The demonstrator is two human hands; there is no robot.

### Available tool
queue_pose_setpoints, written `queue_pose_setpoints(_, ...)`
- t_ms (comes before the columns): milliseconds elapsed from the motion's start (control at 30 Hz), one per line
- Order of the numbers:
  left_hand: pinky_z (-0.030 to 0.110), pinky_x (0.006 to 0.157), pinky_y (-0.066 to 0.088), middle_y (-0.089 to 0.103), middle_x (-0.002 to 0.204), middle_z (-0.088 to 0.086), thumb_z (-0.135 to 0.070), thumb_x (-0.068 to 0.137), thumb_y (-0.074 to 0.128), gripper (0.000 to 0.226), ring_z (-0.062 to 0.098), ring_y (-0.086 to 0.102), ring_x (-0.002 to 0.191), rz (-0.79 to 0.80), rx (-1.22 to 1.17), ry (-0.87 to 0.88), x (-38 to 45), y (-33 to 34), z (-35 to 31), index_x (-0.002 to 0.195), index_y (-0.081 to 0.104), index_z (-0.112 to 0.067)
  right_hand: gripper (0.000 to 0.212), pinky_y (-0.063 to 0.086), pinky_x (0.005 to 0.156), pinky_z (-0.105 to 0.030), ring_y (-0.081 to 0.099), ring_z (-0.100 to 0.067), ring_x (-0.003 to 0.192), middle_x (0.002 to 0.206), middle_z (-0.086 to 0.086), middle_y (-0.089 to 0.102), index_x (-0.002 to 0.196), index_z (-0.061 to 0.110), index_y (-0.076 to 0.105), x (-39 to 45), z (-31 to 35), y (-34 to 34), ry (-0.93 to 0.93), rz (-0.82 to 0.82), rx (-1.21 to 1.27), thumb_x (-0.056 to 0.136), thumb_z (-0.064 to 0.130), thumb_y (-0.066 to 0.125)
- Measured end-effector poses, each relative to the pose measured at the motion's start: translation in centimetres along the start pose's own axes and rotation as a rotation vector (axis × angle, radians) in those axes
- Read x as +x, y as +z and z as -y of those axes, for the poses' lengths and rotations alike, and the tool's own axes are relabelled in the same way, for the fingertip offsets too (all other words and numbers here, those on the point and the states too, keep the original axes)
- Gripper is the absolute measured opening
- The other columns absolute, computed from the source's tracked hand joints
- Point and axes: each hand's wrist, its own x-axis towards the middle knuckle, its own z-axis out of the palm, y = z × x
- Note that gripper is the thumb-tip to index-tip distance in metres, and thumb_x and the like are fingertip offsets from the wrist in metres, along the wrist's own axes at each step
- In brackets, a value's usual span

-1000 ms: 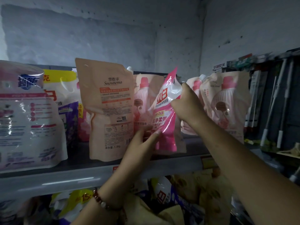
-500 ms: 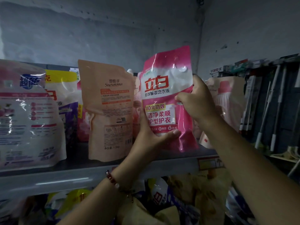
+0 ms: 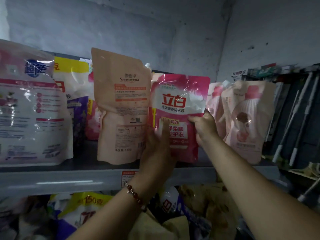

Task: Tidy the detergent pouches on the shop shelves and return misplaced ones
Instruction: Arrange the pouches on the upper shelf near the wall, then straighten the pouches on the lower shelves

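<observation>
You have the glossy pink detergent pouch with the red characters on a white panel (image 3: 179,108) at the centre of the frame, upright and facing you, its base down at the front edge of the grey metal shelf (image 3: 60,179). Your right hand (image 3: 205,126) is clamped on its right edge about halfway up, and your left hand (image 3: 158,148) is pressed flat against its lower left front, fingers spread rather than gripping. The pouch sits just beside the tall peach matte pouch (image 3: 121,108) on its left, their edges touching or overlapping, and near the pale pink pouches with a bottle picture (image 3: 242,116) on its right. To seat it well, lower the base fully onto the shelf before you loosen the right hand, since a soft pouch will probably slump forward. Slide it back until its face lines up with its neighbours, keep the label square to the aisle, and steady the peach pouch so it does not tip.
</observation>
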Motion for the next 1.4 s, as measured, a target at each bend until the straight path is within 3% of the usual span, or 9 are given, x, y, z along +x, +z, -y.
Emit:
queue_pose_setpoints(100, 0.05, 0.11, 0.039, -0.007, 0.161, 0.009, -0.031, 0.094, 0.058, 0.094, 0.032, 0.025, 0.144, -0.009, 0.1, -0.013, 0.3, 0.4, 0.9, 0.154, -0.015, -0.04, 0.037, 0.06, 0.074, -0.043, 0.072, -0.03, 0.088, 0.094, -0.011, 0.072, 0.094, 0.02, 0.061, 1.4, -0.6, 0.6, 0.042, -0.037, 0.007, 0.083, -0.014, 0.053)
queue_pose_setpoints(267, 0.045, 0.098, 0.046, 0.012, 0.155, 0.016, -0.039, 0.098, 0.049, 0.079, 0.033, 0.044, 0.129, 0.008, 0.203, -0.101, 0.2, 0.9, 0.7, 0.156, -0.006, -0.038, 0.031, 0.06, 0.065, -0.035, 0.072, -0.019, 0.079, 0.091, -0.004, 0.071, 0.094, 0.023, 0.059, 1.2, -1.1, 0.0, 0.047, -0.012, -0.079, 0.089, -0.007, 0.055)
queue_pose_setpoints(400, 0.054, 0.114, 0.03, 0.0, 0.164, 0.02, -0.043, 0.098, 0.049, 0.082, 0.04, 0.02, 0.147, -0.05, 0.272, -0.04, -1.3, 1.0, 0.0, 0.158, -0.005, -0.024, 0.021, 0.059, 0.073, -0.03, 0.07, -0.016, 0.094, 0.101, 0.003, 0.071, 0.102, 0.028, 0.06, -0.2, -1.5, -1.9, -0.08, 0.026, -0.406, 0.09, 0.011, 0.064)
queue_pose_setpoints(533, 0.058, 0.119, 0.01, -0.009, 0.165, 0.015, -0.049, 0.095, 0.051, 0.084, 0.04, -0.001, 0.151, 0.037, 0.349, -0.032, -2.3, 0.7, -1.1, 0.157, 0.001, -0.025, 0.044, 0.056, 0.082, -0.027, 0.062, 0.002, 0.094, 0.106, 0.014, 0.064, 0.127, 0.022, 0.052, -2.5, -0.5, -4.1, -0.139, 0.14, -0.557, 0.087, 0.013, 0.069)
queue_pose_setpoints(633, 0.055, 0.12, 0.002, -0.005, 0.166, 0.008, -0.049, 0.095, 0.048, 0.075, 0.037, -0.002, 0.152, 0.1, 0.404, 0.003, -3.9, 0.5, -2.6, 0.156, 0.007, -0.032, 0.058, 0.04, 0.091, -0.014, 0.049, 0.015, 0.102, 0.111, 0.034, 0.048, 0.136, 0.037, 0.041, -6.1, 1.0, -6.5, -0.208, 0.287, -0.713, 0.09, 0.013, 0.067)
queue_pose_setpoints(767, 0.052, 0.115, 0.028, 0.023, 0.162, 0.009, -0.051, 0.092, 0.048, 0.072, 0.034, 0.028, 0.146, 0.222, 0.474, 0.095, -9.6, 2.3, -4.9, 0.155, 0.023, -0.029, 0.067, 0.026, 0.105, -0.02, 0.032, -0.001, 0.134, 0.145, 0.018, 0.038, 0.148, 0.036, 0.034, -11.9, -0.2, -12.0, -0.246, 0.438, -1.009, 0.091, 0.026, 0.066)
queue_pose_setpoints(867, 0.052, 0.1, 0.046, 0.048, 0.149, 0.012, -0.056, 0.086, 0.042, 0.066, 0.037, 0.052, 0.13, 0.3, 0.523, -0.02, -15.6, 4.7, -6.4, 0.146, 0.042, -0.027, 0.066, 0.024, 0.114, -0.023, 0.026, -0.004, 0.141, 0.154, 0.014, 0.031, 0.15, 0.034, 0.032, -16.5, -3.1, -17.7, -0.202, 0.55, -1.105, 0.092, 0.032, 0.063)
queue_pose_setpoints(1033, 0.051, 0.101, 0.042, 0.037, 0.155, 0.017, -0.053, 0.091, 0.057, 0.07, 0.041, 0.043, 0.135, 0.433, 0.502, -0.294, -24.0, 8.5, -9.3, 0.151, 0.033, -0.024, 0.069, 0.013, 0.118, -0.03, 0.01, -0.01, 0.148, 0.16, 0.011, 0.018, 0.154, 0.032, 0.02, -23.3, -6.8, -26.4, 0.007, 0.71, -1.205, 0.095, 0.036, 0.056)
queue_pose_setpoints(1400, 0.046, 0.12, 0.018, 0.01, 0.166, 0.01, -0.062, 0.093, 0.038, 0.075, 0.032, 0.01, 0.152, 0.535, 0.533, -0.422, -29.7, 13.6, -17.5, 0.157, 0.02, -0.029, 0.073, 0.003, 0.121, -0.036, -0.007, -0.014, 0.15, 0.163, 0.011, 0.001, 0.154, 0.038, 0.008, -28.3, -8.3, -35.6, 0.087, 0.836, -1.189, 0.096, 0.041, 0.052)
